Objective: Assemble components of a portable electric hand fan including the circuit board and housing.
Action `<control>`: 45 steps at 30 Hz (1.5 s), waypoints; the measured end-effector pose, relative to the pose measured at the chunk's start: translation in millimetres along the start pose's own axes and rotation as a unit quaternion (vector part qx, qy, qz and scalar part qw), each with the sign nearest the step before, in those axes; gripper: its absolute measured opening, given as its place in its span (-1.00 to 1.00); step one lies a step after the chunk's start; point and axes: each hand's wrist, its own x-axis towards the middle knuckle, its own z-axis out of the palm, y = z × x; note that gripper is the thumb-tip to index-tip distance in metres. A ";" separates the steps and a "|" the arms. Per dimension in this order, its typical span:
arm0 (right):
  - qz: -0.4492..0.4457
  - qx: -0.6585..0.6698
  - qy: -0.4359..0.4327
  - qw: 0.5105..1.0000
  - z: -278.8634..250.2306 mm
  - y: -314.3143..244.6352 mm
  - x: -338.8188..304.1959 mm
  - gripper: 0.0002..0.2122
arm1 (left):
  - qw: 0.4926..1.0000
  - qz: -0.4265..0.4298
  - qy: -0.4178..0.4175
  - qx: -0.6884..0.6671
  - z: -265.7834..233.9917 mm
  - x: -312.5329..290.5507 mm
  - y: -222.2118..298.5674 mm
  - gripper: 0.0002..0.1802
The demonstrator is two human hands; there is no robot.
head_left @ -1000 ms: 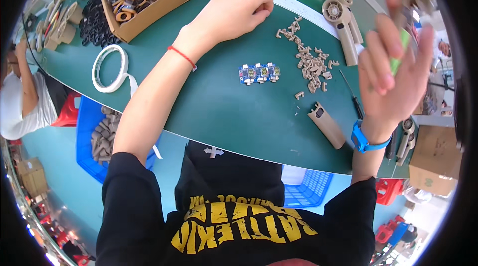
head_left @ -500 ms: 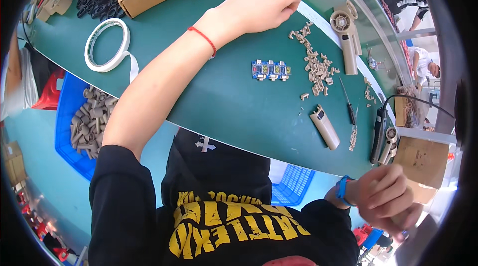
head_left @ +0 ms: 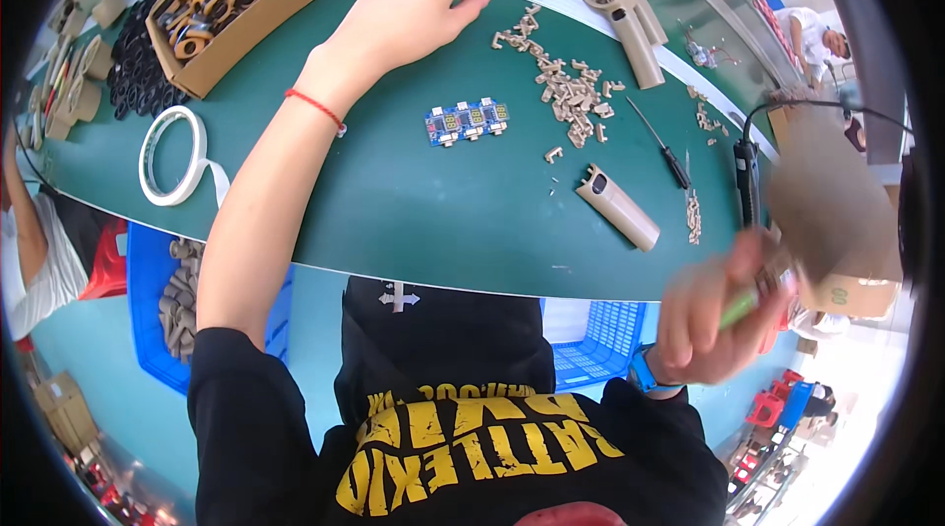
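My left hand (head_left: 423,9) rests at the far side of the green table, fingers curled and thumb bent toward them; its palm is hidden. Off the table's right front, my right hand (head_left: 714,319) is blurred by motion. It is closed on a small green object (head_left: 740,308) with a pale, shiny end, its kind unclear. Between the hands lie a joined row of blue circuit boards (head_left: 468,123) with small digit displays, a pile of beige plastic clips (head_left: 571,98), a beige handle shell (head_left: 618,208) and a screwdriver (head_left: 674,167).
Two handheld fans (head_left: 622,9) lie at the back rail. A corded black tool (head_left: 747,177) is at the right, beside a blurred grey-brown shape (head_left: 832,201). Left are a tape roll (head_left: 148,157) and a cardboard box of rings (head_left: 264,22). Blue crates (head_left: 148,329) stand below the edge.
My view has shifted, so the table's contents sit further left. My right hand has risen and turned, bringing the green object into sight. My left hand's thumb now stands slightly apart from its fingers.
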 end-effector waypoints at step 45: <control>0.234 -0.227 0.273 0.905 -10.5 78.0 -2.6 -0.59 | 0.997 -0.016 0.026 -0.069 -0.4 13.4 41.2 -0.90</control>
